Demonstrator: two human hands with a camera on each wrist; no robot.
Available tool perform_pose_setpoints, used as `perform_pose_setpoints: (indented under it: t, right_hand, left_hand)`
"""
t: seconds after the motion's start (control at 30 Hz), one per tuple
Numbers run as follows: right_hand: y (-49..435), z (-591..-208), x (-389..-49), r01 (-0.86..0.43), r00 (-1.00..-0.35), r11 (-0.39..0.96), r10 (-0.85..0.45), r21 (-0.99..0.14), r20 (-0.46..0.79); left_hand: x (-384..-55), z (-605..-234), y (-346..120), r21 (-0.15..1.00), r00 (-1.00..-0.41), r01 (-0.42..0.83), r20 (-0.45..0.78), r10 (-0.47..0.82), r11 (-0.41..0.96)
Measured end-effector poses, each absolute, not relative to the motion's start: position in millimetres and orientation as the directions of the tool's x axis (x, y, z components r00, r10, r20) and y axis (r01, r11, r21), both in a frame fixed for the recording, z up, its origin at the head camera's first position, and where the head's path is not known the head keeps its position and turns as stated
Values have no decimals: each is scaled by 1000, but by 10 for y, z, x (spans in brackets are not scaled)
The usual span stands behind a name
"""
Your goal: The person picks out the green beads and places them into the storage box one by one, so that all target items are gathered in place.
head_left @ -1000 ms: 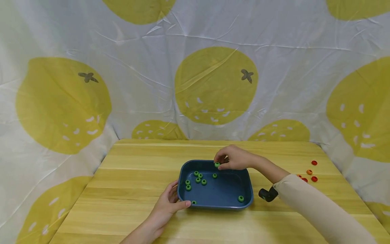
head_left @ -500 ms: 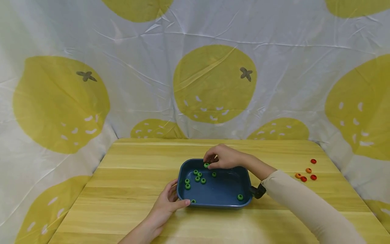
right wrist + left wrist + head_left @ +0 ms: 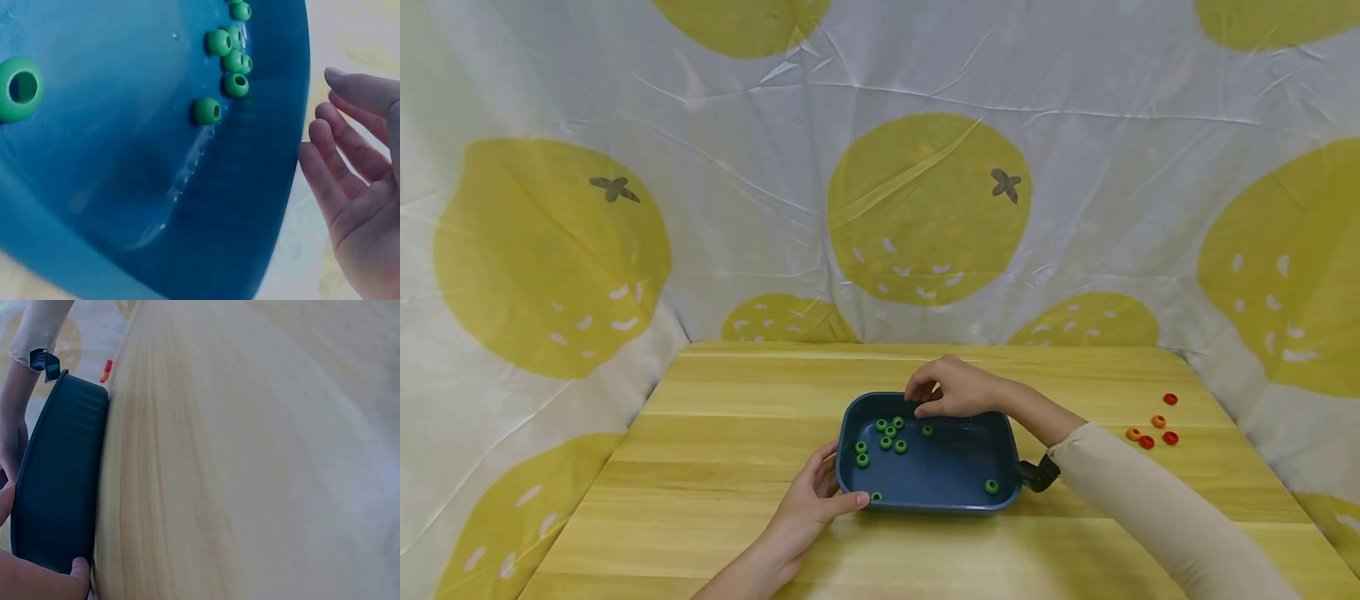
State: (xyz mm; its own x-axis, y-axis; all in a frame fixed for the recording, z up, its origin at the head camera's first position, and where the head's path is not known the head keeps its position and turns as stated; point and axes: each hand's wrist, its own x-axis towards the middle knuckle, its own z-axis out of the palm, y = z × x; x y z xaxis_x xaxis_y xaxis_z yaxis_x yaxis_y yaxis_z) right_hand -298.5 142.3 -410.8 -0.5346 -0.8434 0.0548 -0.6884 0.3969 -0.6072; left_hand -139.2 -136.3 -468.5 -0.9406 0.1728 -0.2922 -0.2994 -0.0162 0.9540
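A dark blue rectangular tray (image 3: 947, 467) stands on the table, with several green beads (image 3: 886, 442) lying inside. Most of these beads gather toward its left side; one green bead (image 3: 992, 487) is at the near right. My left hand (image 3: 808, 508) grips the tray's near left corner, thumb over the rim and fingers along the outer wall. Over the far rim is my right hand (image 3: 955, 387), its fingers loosely bent and nothing between them. The right wrist view shows that hand (image 3: 356, 162) beside the tray wall, thumb apart from the fingers.
On the wooden table (image 3: 715, 467), right of the tray, lie loose red beads (image 3: 1171, 437) and orange beads (image 3: 1159, 422). A black device (image 3: 1039, 473) sits at the right wrist. A lemon-print cloth (image 3: 775, 208) hangs behind the table.
My right hand moved left over the tray with a green bead, then let it go; the bead now lies among the others at the tray's left. The left hand kept its hold.
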Motion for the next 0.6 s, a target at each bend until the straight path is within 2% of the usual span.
perform_pose_setpoints:
  t: [0.27,0.6]
  right_hand:
    - [1526,-4001,-2988,-674,-551,413,-833,-612,44]
    - [1773,-3922,-2922,-644,-606,455,-794,-615,47]
  left_hand:
    - [-1418,-4706,-1356,958,-941,-288,-279,190,-17]
    - [-1460,-4600,-1390,969,-952,-243,-245,185,33]
